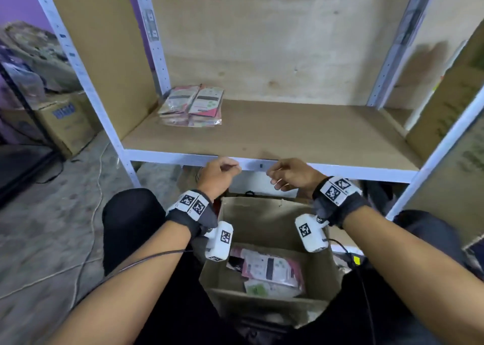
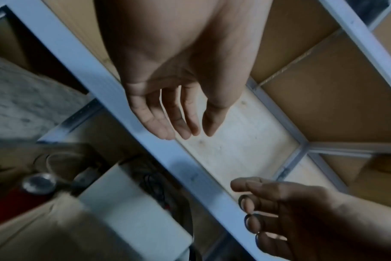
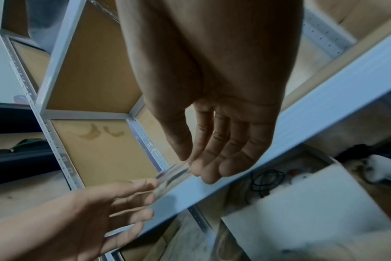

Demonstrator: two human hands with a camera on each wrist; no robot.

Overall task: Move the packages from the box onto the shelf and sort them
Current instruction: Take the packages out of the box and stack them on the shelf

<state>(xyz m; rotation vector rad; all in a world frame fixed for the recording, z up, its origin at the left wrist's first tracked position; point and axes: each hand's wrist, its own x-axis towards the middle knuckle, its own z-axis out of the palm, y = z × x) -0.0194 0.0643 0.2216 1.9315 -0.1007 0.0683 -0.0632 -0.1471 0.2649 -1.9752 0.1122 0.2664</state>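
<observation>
An open cardboard box (image 1: 262, 213) stands between my knees, with several pink and white packages (image 1: 269, 268) lying in its bottom. More such packages lie in a stack (image 1: 193, 106) at the back left of the brown shelf board (image 1: 301, 130). Both hands hover side by side in front of the shelf's white front rail (image 1: 183, 158), above the box's far wall. My left hand (image 1: 222, 172) (image 2: 185, 130) has relaxed fingers and holds nothing. My right hand (image 1: 285, 174) (image 3: 201, 159) is loosely curled and also empty. The two hands are a small gap apart.
White perforated uprights (image 1: 157, 56) frame the shelf bay. A cardboard sheet (image 1: 445, 114) leans at the bay's right end. Cardboard boxes (image 1: 65, 124) and a cable (image 1: 97, 187) lie on the floor at left. A white box (image 3: 301, 203) and black cables sit below the shelf.
</observation>
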